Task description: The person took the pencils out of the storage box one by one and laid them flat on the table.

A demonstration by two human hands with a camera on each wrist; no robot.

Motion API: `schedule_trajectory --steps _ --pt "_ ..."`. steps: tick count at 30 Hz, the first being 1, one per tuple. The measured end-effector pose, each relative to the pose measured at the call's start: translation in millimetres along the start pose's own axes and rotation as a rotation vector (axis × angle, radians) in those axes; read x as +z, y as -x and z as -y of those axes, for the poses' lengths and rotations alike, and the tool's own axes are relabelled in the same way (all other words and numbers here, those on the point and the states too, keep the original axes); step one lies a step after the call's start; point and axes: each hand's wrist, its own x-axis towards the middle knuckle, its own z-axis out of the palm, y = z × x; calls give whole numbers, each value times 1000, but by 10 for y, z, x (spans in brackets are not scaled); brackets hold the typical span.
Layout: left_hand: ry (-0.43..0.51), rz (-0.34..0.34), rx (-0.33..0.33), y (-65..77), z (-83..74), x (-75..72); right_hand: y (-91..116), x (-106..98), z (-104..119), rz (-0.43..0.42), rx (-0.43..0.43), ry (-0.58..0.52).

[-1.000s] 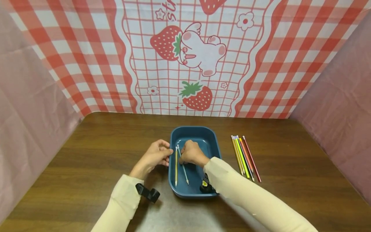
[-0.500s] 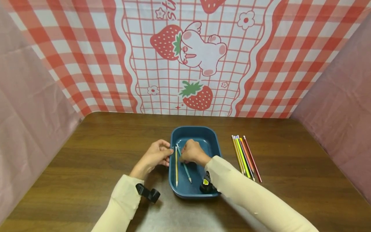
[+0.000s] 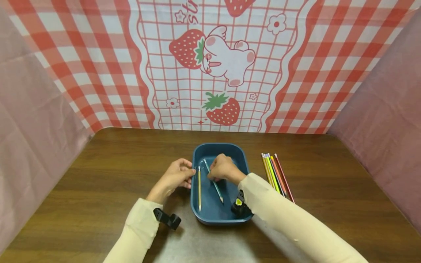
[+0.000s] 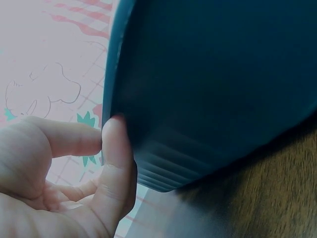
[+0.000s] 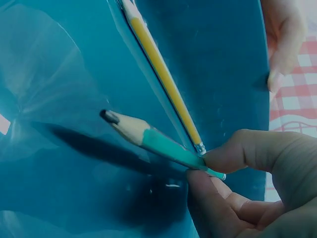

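A blue rectangular tray (image 3: 210, 217) stands on the table, and my left hand (image 3: 175, 176) pinches its left rim between thumb and fingers. In the left wrist view the thumb and a fingertip meet over that rim. Inside the tray my right hand (image 3: 224, 168) pinches a green pencil (image 5: 171, 151) near its middle, the sharpened tip pointing toward the near right. The pencil's dark shadow falls on the tray floor in the right wrist view. Left of it, along the tray's left wall, lies a yellow pencil (image 3: 199, 190) with its tip toward me.
Right of the tray, several coloured pencils (image 3: 274, 173) lie side by side on the wooden table (image 3: 131, 153), partly covered by the right sleeve (image 3: 279, 208). A strawberry-print checked cloth (image 3: 213, 73) hangs behind the table, with pink cloth at both sides.
My right hand has shifted right and slightly away from me, carrying the green pencil off from the yellow one. The left hand stays at the rim.
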Motion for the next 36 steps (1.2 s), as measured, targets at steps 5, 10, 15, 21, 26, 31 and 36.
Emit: schedule_trajectory --steps 5,10,15,21,26,31,36 --pt "1 -4 -9 -4 4 6 21 -100 14 -3 4 17" --pt "-1 -4 -19 -5 4 12 23 -225 29 -3 13 7" --pt "-9 -2 -13 -4 5 11 25 -361 52 6 22 -7" --pt "-7 -3 -18 -2 6 7 31 -494 37 10 27 -24" --pt "-9 -3 -21 2 6 -2 32 -595 5 4 33 -35" --pt "-14 -2 -24 -2 6 -9 25 -706 -42 7 43 -44" --pt "-11 -2 -24 -7 5 -12 1 -820 -110 -1 43 -24"
